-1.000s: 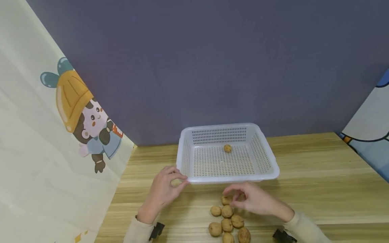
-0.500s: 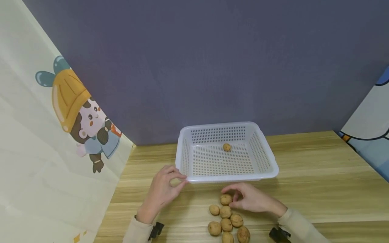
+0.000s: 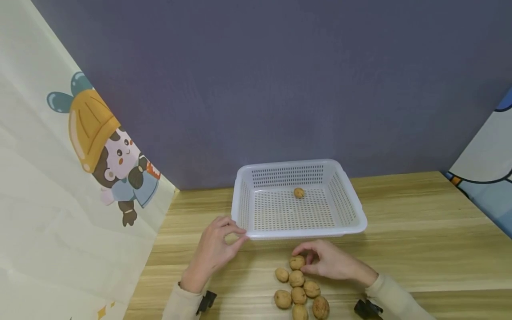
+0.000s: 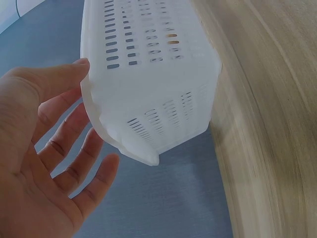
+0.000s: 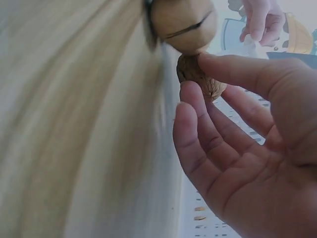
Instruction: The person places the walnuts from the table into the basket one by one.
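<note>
A white slotted plastic basket (image 3: 305, 233) stands against the back wall, with one walnut (image 3: 298, 193) on its floor. At its front left corner my left hand (image 3: 216, 245) pinches the rim; in the left wrist view the thumb (image 4: 74, 74) lies on the rim's outer side. My right hand (image 3: 334, 263) is in front of the basket, thumb and fingers pinching the farthest walnut (image 3: 297, 262) of a group on the table. The right wrist view shows that walnut between the fingertips, beside another walnut (image 5: 183, 22) with a dark seam.
Several more walnuts (image 3: 298, 295) lie close together on the wood-grain table (image 3: 420, 222), towards the near edge of the head view. A dark blue-grey wall (image 3: 280, 89) rises behind the basket. A cartoon-printed white sheet (image 3: 48, 178) borders the left side.
My right hand has moved slightly left, and its thumb and fingers have closed round the farthest walnut. My left hand has stayed at the basket's rim. The head view has shifted a little.
</note>
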Demonstrator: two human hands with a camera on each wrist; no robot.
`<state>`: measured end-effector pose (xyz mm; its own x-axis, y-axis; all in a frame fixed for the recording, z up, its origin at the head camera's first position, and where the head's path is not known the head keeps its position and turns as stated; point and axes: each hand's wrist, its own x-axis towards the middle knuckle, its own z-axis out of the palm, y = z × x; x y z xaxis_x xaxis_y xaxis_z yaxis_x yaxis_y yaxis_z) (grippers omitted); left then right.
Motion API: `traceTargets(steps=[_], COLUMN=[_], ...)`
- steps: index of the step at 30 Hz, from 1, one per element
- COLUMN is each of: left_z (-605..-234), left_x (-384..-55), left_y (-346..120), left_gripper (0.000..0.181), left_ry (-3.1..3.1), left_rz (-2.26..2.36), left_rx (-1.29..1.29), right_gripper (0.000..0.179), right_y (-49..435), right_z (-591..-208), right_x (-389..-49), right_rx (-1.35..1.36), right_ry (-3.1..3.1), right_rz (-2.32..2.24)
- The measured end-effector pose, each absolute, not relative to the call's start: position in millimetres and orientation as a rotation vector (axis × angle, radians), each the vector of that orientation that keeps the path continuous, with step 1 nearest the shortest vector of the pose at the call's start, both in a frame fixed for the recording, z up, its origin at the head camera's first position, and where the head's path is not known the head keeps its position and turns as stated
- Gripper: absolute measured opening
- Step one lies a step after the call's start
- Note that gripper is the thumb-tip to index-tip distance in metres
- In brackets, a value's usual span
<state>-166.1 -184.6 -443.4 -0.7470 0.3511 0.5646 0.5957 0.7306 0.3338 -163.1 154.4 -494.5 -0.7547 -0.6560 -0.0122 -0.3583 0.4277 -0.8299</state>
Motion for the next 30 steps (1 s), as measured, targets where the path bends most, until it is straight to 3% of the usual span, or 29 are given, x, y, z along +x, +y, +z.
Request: traceTargets(steps=[17,30], left_z=[-442,-441], left_x=[-166,-165], left_y=[-185,-184], left_gripper=[0.019,0.019], left_ry=[-2.465,-2.462], left_rz=[-0.700,-0.689], left_rx=[-0.723,-0.725], right_gripper=[0.033,0.034], right_y=[140,140], right_z=[-436,-389], right_x=[-146,-180], right_rx=[-1.079,-0.996], right_ry=[2.293,2.355], right_rz=[-1.385,-1.426])
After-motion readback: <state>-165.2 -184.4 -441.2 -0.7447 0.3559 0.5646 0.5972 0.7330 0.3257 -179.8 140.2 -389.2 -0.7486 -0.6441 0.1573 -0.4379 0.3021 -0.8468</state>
